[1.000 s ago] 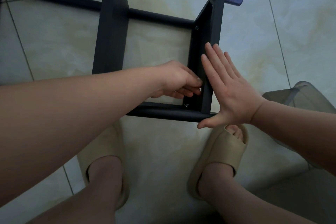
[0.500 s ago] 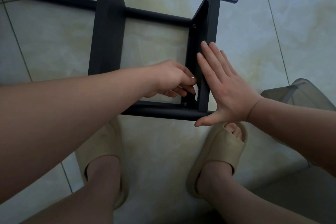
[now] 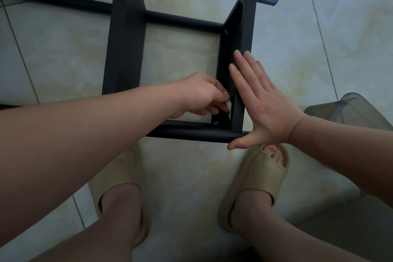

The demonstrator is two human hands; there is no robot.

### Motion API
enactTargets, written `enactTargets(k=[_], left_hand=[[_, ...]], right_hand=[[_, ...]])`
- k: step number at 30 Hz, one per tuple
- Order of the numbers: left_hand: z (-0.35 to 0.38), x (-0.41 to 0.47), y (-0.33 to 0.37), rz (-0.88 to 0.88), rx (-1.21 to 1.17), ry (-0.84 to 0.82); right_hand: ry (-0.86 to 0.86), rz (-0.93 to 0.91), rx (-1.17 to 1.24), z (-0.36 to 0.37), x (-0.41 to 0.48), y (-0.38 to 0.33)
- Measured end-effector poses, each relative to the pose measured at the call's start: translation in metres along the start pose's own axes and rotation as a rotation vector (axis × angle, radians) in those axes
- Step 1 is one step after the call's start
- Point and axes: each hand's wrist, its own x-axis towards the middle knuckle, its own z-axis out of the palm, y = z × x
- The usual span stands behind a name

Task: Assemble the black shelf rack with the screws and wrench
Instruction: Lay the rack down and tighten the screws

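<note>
Black shelf rack [image 3: 125, 49] lies on the tiled floor [image 3: 319, 38], just in front of the person's feet, probably so that its inner corner is easy to reach. The right hand [image 3: 265, 108] is flat, with fingers straight and together, and presses on the outer face of the end panel [image 3: 244, 27], likely to keep it steady. The left hand [image 3: 200, 93] reaches inside the frame. Its curled fingers pinch a small pale piece [image 3: 228, 104] just above the lower screw [image 3: 216, 122]. It may be the wrench or a screw; which one cannot be told.
</note>
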Motion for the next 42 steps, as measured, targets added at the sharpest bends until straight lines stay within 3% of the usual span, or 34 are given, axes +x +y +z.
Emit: enactTargets(k=[9,18,42], left_hand=[[0.0,-0.004,0.004,0.016,0.008,0.002],[0.001,-0.004,0.005,-0.081,-0.086,-0.051],[-0.019,-0.012,0.004,0.013,0.305,-0.174]], right_hand=[[0.006,-0.003,0.005,0.0,0.0,0.0],[0.009,-0.012,0.011,0.002,0.0,0.001],[-0.003,-0.001,0.007,0.003,0.0,0.001]])
